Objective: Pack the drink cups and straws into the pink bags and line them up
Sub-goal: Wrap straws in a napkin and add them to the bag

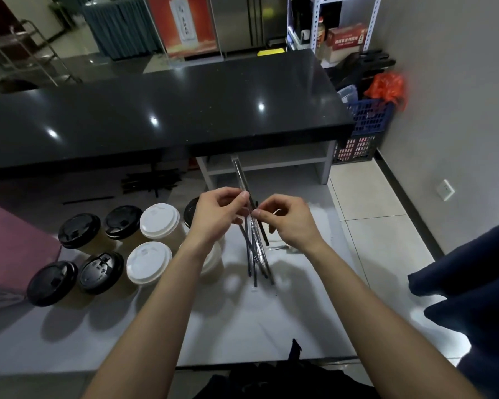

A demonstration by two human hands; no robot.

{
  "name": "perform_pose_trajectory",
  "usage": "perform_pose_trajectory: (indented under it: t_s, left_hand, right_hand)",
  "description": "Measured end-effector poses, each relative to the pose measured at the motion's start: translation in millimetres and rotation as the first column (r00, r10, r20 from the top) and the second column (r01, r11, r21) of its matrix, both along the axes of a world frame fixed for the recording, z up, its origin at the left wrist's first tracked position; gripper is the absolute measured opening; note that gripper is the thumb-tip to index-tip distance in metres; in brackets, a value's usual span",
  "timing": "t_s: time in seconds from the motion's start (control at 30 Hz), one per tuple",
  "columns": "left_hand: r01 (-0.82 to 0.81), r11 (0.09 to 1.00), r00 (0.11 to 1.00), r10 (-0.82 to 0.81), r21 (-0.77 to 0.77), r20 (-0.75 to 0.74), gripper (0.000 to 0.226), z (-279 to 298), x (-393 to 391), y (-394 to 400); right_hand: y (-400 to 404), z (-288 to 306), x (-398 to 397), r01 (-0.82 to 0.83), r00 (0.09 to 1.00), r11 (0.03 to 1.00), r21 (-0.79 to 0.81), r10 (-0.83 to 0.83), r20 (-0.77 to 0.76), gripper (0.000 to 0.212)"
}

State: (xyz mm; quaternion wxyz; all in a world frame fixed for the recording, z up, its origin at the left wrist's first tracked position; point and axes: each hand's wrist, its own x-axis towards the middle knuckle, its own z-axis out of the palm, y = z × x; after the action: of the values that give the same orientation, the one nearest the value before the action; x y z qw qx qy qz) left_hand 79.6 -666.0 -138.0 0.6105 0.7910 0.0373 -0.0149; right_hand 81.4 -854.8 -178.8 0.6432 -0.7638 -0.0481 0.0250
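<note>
Both hands are working a bundle of wrapped straws (255, 249) standing on end on the white table (242, 326). The left hand (216, 217) is pinching one clear-wrapped straw (240, 177) near its middle and tilting it up out of the bundle, while the right hand (285, 220) is pinching the tops of the others to steady them.

To do this well, the right hand should be keeping the bundle gathered and upright while the left is drawing its single straw straight along its length, so the slippery wrappers are not dragging neighbours out and spilling them.

The lidded drink cups (121, 249), black-topped and white-topped, are waiting in two rows just to the left; what looks like a pink bag (9, 249) is lying at the far left edge, though it is too cropped to be sure.

A carton (346, 38) on the far shelf is carrying white print, too blurred to read; no cup shows legible writing.
</note>
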Motion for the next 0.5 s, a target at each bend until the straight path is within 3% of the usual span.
perform_pose_trajectory:
  t_s: [0.1, 0.17, 0.3, 0.4, 0.5]
  left_hand:
    - [-0.001, 1.0, 1.0, 0.001, 0.021, -0.007, 0.014, -8.1, 4.3, -7.3]
    - [-0.018, 1.0, 1.0, 0.018, 0.025, -0.02, 0.015, -14.7, 8.1, -10.6]
    - [-0.03, 0.999, 0.999, 0.028, -0.043, -0.044, 0.016, -26.1, 16.0, -8.3]
    - [-0.015, 0.993, 0.999, 0.008, -0.121, -0.053, 0.015, -33.6, 20.5, -6.6]
    - [-0.05, 0.982, 0.996, 0.035, -0.184, -0.082, 0.018, -39.2, 25.8, -11.4]
  right_hand:
    - [-8.3, -9.6, -0.9, -0.026, 1.0, 1.0, -0.012, 0.026, 0.013, 0.009]
    - [-16.4, -22.4, -1.7, 0.04, 0.999, 0.998, -0.051, -0.04, 0.0, 0.015]
    - [-43.2, -60.3, -2.0, 0.204, 0.979, 0.871, -0.446, -0.18, 0.097, 0.011]
    - [-57.2, -80.3, -1.7, 0.128, 0.99, 0.746, -0.654, -0.14, 0.034, 0.03]
    - [-58.5, -87.7, 3.0, 0.056, 0.993, 0.681, -0.73, -0.112, -0.029, 0.029]
